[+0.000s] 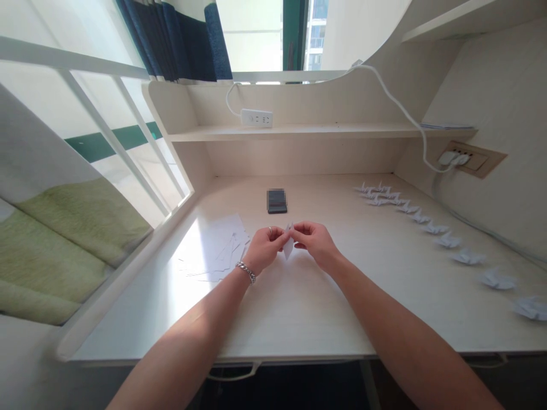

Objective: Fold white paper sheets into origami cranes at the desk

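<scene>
The left hand [265,248] and the right hand [315,241] meet over the middle of the pale wooden desk [299,307], fingertips facing each other. Both hands pinch the small white folded paper piece [289,246], which sits between them with its lower tip pointing down. Whether it touches the desk surface cannot be determined. The left wrist carries a silver chain bracelet [247,272]. Just left of the left hand, a loose spread of white paper sheets [216,250] lies flat on the desk. Behind the hands, apart from them, lies a flat dark rectangular device [277,201]. A curved row of small white folded paper figures [431,228] runs along the right side of the desk, well apart from the hands. A white power strip [256,118] rests on the shelf [342,132] above.
</scene>
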